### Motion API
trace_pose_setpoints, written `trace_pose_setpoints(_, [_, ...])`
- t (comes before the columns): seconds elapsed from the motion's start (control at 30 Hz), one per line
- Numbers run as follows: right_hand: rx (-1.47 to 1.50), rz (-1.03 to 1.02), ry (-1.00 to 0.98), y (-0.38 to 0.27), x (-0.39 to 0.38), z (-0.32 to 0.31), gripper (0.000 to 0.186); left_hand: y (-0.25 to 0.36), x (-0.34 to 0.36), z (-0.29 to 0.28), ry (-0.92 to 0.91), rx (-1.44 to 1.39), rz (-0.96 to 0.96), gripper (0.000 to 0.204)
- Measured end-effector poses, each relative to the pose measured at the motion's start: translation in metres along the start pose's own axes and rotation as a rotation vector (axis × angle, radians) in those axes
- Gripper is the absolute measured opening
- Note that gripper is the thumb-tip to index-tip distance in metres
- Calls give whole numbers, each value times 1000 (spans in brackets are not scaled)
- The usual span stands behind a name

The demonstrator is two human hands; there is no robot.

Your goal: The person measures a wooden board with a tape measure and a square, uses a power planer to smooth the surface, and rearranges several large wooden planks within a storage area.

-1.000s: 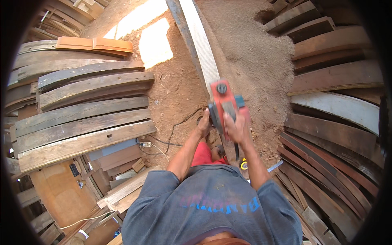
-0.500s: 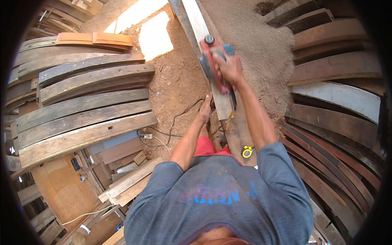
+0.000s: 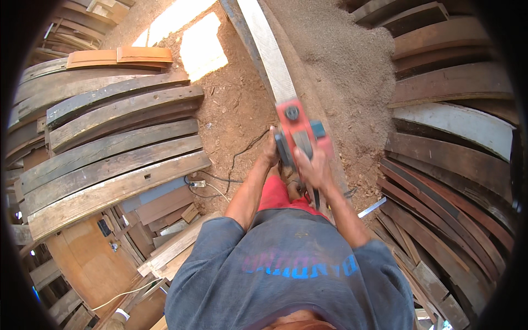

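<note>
My right hand (image 3: 313,168) is closed round the rear handle of a red and black electric planer (image 3: 297,126). The planer sits on the near part of a long, pale wooden board (image 3: 267,49), whose freshly surfaced top stretches away beyond it. At the left edge of the board, right beside the planer, my left hand (image 3: 269,149) is closed on the board's side; its fingers are partly hidden. Under the board runs a wider, darker plank (image 3: 308,82). A dark cord (image 3: 316,199) trails from the planer's back toward my red shorts.
Stacked timber planks (image 3: 126,113) line the left side, and more dark boards (image 3: 451,88) are piled on the right. Sawdust and shavings (image 3: 352,66) cover the ground. A black cable (image 3: 235,159) lies left of the board, near a socket block (image 3: 198,183).
My right hand has drawn the planer back along the board toward my body, uncovering more pale surface ahead. My left hand stays near the board's left edge. The yellow tape measure is out of sight now.
</note>
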State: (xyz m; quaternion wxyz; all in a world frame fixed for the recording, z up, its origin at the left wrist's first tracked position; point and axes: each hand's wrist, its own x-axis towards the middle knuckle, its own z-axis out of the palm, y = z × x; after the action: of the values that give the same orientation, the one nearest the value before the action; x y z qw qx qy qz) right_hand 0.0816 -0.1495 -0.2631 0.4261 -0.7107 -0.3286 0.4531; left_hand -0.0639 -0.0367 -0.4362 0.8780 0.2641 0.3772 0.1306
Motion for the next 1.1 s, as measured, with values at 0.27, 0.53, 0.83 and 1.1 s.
trace_pose_setpoints(0.27, [-3,-122,34,-74,198,-7,50,-21,7,-15,68,29,51,98])
trace_pose_setpoints(0.53, [8,-40,-9,-3,67,-23,36,-23,2,-13,-18,11,2,97])
trace_pose_setpoints(0.83, [147,126,23,38,-95,-12,55,-8,7,-27,-46,205,-129,89])
trace_pose_setpoints(1.1, [31,47,35,-42,84,-9,49,-13,8,-16,-63,114,26,79])
